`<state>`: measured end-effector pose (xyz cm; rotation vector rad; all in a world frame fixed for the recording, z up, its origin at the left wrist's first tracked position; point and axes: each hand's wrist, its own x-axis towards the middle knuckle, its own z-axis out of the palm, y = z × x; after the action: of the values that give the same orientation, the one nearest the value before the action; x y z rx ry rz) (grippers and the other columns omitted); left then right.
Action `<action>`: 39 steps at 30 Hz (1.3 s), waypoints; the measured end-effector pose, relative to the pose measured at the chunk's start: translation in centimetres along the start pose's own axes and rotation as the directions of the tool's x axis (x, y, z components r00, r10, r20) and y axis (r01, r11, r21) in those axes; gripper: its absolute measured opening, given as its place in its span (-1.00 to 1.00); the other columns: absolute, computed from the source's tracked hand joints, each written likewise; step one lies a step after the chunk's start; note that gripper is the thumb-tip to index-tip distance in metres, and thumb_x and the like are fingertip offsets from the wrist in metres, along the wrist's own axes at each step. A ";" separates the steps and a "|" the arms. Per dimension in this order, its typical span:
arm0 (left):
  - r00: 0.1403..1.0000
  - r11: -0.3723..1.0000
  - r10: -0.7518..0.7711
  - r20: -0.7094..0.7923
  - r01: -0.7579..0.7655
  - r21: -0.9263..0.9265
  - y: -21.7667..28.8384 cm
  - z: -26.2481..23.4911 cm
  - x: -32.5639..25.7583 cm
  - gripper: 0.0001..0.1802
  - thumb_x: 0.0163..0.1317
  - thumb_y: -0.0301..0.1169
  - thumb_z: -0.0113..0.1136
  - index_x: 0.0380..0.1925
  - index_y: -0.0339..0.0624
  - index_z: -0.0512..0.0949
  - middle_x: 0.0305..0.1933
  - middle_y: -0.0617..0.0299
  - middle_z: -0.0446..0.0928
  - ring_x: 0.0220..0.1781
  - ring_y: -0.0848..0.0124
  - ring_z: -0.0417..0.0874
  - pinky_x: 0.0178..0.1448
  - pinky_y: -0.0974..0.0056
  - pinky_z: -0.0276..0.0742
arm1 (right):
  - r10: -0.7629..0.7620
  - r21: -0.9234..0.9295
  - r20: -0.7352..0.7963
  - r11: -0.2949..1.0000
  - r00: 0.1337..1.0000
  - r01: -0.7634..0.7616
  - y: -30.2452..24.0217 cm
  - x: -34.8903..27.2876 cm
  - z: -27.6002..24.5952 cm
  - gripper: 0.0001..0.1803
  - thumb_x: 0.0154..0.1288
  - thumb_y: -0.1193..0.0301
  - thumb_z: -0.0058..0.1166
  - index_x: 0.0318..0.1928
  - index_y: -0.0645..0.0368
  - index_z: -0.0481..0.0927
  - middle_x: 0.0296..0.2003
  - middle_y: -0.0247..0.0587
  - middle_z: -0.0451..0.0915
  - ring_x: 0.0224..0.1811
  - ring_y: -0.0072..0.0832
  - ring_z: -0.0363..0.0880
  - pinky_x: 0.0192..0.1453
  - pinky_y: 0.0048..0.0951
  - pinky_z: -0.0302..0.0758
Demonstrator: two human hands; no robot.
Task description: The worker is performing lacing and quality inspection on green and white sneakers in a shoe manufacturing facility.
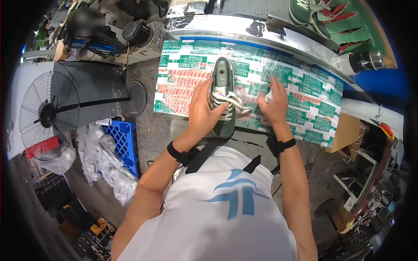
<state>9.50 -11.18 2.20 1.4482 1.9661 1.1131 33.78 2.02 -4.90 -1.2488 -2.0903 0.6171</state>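
Observation:
A dark green sneaker [224,78] with white laces stands on the tape-covered bench top, its heel away from me and its toe toward my body. My left hand [202,111] is closed around the shoe's left side, the thumb lying across the laces. The white laces [233,102] are loose and trail off to the right of the shoe. To the right of them, my right hand [274,102] is over the bench with its fingers apart. A small pale patch shows between its thumb and fingers; whether that is an object or the bench covering, I cannot tell.
The bench top [305,108] is covered in green, white and red tape under clear film. Behind it runs a metal-edged conveyor [217,24], with more green shoes [300,11] at upper right. A fan [48,114], a blue crate [122,143] and plastic bags [102,161] are at left.

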 end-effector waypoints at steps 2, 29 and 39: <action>0.993 0.992 0.118 0.017 -0.119 0.041 0.8 -0.9 -0.2 -0.21 0.22 -0.50 0.67 0.48 -0.12 0.59 0.45 -0.12 0.60 0.46 -0.09 0.65 0.50 -0.08 0.62 | 0.062 0.104 0.004 0.993 0.998 -0.062 -1.4 -1.5 -0.6 -0.25 0.37 0.35 0.34 0.53 0.38 0.57 0.04 0.06 0.68 0.08 -0.01 0.70 0.21 -0.08 0.64; 0.937 0.970 0.242 0.253 -0.224 -0.098 -5.0 -4.2 10.9 -0.22 0.33 -0.36 0.68 0.53 -0.17 0.60 0.51 -0.04 0.67 0.56 0.06 0.64 0.65 0.04 0.53 | -0.395 -0.059 0.323 0.898 0.860 0.435 -15.1 -4.5 -0.2 -0.04 0.15 0.31 0.46 0.55 0.43 0.47 -0.02 0.01 0.60 -0.01 -0.02 0.60 0.16 0.02 0.55; 0.826 0.996 0.078 0.558 -0.044 -0.073 -4.0 -3.4 12.8 -0.11 0.30 -0.35 0.70 0.63 0.03 0.55 0.62 -0.02 0.61 0.61 0.12 0.63 0.67 0.08 0.54 | -0.418 0.305 0.433 0.901 0.799 0.307 -21.2 -4.4 4.1 -0.23 0.14 0.27 0.42 0.32 0.48 0.62 -0.06 0.16 0.67 0.02 0.13 0.71 0.16 0.07 0.66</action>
<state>0.25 -0.90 2.15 1.5902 1.4649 0.6478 19.70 -11.66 5.11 -0.5616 -2.4986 1.0315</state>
